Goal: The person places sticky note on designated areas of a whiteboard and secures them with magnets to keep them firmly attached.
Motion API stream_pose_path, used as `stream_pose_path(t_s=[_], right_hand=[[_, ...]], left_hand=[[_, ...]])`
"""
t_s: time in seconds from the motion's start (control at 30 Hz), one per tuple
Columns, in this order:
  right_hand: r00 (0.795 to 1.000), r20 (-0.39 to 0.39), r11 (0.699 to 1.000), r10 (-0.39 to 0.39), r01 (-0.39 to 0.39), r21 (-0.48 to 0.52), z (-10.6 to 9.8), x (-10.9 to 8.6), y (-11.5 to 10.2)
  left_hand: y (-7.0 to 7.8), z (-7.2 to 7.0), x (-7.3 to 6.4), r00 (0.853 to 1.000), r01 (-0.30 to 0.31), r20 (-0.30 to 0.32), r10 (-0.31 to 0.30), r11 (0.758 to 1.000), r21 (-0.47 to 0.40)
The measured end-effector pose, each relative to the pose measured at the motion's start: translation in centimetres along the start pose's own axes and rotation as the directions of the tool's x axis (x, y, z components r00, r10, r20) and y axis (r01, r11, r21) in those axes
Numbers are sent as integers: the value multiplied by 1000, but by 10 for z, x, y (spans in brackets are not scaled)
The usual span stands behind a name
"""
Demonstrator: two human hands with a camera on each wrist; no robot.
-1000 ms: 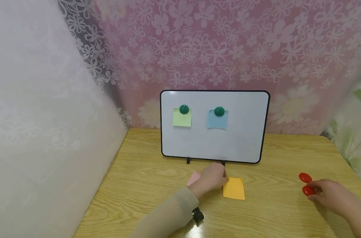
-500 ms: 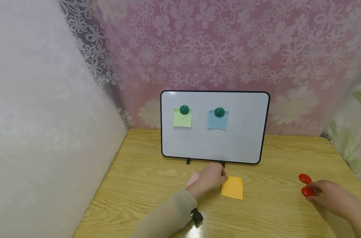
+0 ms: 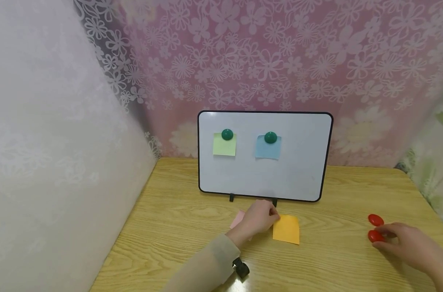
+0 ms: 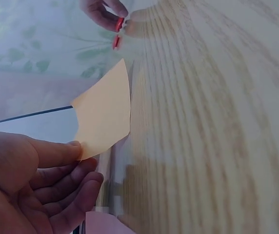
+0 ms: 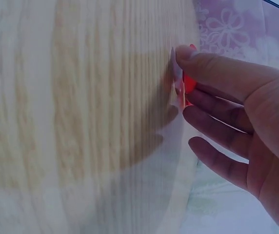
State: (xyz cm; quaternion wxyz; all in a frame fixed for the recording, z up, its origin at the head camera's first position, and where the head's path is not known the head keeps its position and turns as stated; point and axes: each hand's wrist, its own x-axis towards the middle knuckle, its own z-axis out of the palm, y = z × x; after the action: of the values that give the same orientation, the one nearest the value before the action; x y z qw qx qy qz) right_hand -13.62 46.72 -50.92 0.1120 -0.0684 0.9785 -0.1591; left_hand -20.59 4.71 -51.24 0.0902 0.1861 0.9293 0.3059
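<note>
My left hand [image 3: 259, 217] is in front of the whiteboard and pinches the left corner of an orange sticky note [image 3: 286, 229] between thumb and forefinger. In the left wrist view, the note [image 4: 105, 107] slants up from the thumb and bends slightly. Partly covered by my left wrist, a pink sticky note [image 3: 237, 217] lies on the table. At the right, my right hand [image 3: 407, 245] pinches a round red magnet [image 3: 375, 236] close to the tabletop. A second red magnet [image 3: 375, 220] lies just behind it. The right wrist view shows my other right fingers spread loosely.
A black-framed whiteboard [image 3: 302, 174] stands on small black feet at the back of the wooden table [image 3: 163, 235]. Green magnets hold a light green note [image 3: 224, 148] and a blue note [image 3: 268, 150] on it. A pale wall [image 3: 61, 162] borders the left side.
My right hand has shifted slightly left with the red magnet. The orange note has risen a little in my left hand, which otherwise stays nearly in place.
</note>
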Motion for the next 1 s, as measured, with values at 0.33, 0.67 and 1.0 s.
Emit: stream_pose_path(t_s=[0.33,0.67,1.0], right_hand=[[998,-66,1000,16,-16,-4,5,2,-7],[995,-98,999,-29,31,13,9,5,-19],[991,-126,998,-51,56,37,13,11,-30]], left_hand=[[-6,4,-6,1000,-2,-7,1,996,-87],[-8,8,-6,1000,-22,-17,20,992,-127],[-9,6,-9,998,-40,-47,32,980,-193]])
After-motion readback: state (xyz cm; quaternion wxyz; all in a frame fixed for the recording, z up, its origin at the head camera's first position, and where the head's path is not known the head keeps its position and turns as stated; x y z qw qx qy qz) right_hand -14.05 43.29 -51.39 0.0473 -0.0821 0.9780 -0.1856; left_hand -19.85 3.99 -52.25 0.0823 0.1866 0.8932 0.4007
